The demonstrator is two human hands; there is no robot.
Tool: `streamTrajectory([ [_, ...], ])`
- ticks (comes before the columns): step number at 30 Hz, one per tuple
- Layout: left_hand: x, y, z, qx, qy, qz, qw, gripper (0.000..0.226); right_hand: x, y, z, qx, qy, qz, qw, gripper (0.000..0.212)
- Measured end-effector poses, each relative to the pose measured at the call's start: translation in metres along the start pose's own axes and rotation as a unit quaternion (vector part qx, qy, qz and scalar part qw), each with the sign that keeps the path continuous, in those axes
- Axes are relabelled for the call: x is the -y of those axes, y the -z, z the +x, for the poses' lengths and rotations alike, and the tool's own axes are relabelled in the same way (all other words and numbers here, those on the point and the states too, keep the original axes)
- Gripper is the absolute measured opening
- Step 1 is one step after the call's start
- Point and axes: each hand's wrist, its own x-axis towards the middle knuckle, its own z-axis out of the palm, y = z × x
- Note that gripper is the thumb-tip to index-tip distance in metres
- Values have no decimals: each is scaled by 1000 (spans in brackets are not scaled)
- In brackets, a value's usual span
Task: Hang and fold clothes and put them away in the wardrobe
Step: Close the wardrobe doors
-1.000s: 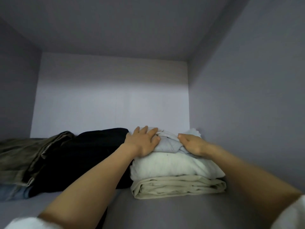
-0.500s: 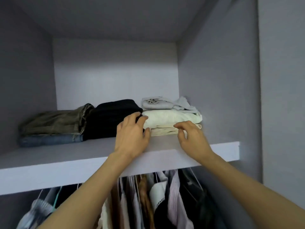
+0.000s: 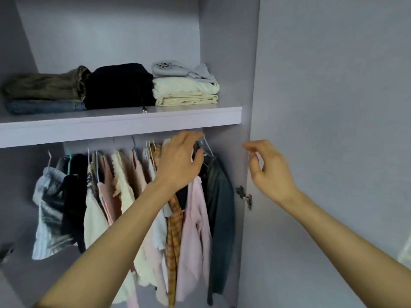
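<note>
The wardrobe shelf (image 3: 124,124) carries three folded piles: a grey top on cream clothes (image 3: 185,88) at the right, a black pile (image 3: 117,85) in the middle, an olive garment on jeans (image 3: 42,87) at the left. Below it hang several garments on hangers, among them a pink one (image 3: 195,218) and a dark jacket (image 3: 220,207). My left hand (image 3: 180,161) is just under the shelf, its fingers and thumb curled round the wire hanger (image 3: 208,150) above the dark jacket. My right hand (image 3: 266,167) hovers by the door edge, loosely curled and holding nothing.
The open wardrobe door (image 3: 333,130) fills the right side, with a metal hinge (image 3: 244,196) at its inner edge. A black drawstring hangs from the black pile onto the shelf. More hanging clothes crowd the rail to the left.
Both hands have left the cream stack on the shelf and dropped below it. The view has pulled back and down, so the hanging rail and the door show now.
</note>
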Motion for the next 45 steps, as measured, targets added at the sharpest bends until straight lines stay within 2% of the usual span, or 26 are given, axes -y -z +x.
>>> streamTrajectory([
  [5, -102, -30, -15, 13, -52, -94, 994, 42, -11, 95, -61, -87, 72, -62, 992, 32],
  [9, -178, -53, -24, 20, -108, -153, 982, 48, -24, 164, -98, -186, 120, -115, 968, 32],
  [12, -211, -60, -20, 23, -144, -141, 979, 58, -43, 187, -106, -217, -7, -95, 972, 47],
  [14, -221, -61, -16, 13, -162, -124, 979, 59, -48, 188, -107, -171, -135, -26, 976, 60],
  [16, -226, -60, -14, 0, -191, -97, 977, 57, -48, 183, -107, -115, -184, 54, 975, 60],
  [18, -227, -57, -16, -19, -222, -73, 972, 54, -41, 177, -109, -123, -172, 100, 972, 46],
  [20, -225, -50, -18, -41, -260, -43, 964, 52, -33, 169, -115, -141, -148, 108, 973, 43],
  [24, -209, -23, -20, -80, -359, -2, 930, 48, -15, 141, -123, -100, -13, 126, 987, 44],
  [26, -191, -9, -21, -112, -378, -2, 919, 45, -5, 123, -119, -59, 51, 136, 988, 47],
  [30, -131, 26, -31, -192, -339, 49, 920, 38, 23, 71, -94, -15, 125, 126, 984, 44],
  [33, -83, 58, -42, -203, -289, 131, 926, 35, 45, 24, -75, 24, 162, 99, 982, 45],
  [36, -35, 83, -48, -164, -216, 233, 934, 38, 60, -22, -56, 65, 192, 33, 979, 49],
  [39, 8, 98, -43, -91, -148, 327, 929, 47, 69, -61, -28, 102, 211, -38, 971, 54],
  [42, 44, 105, -34, -17, -98, 380, 920, 51, 73, -93, -5, 147, 225, -113, 957, 61],
  [45, 67, 103, -23, 15, -49, 396, 917, 52, 72, -116, 10, 193, 212, -172, 942, 73],
])
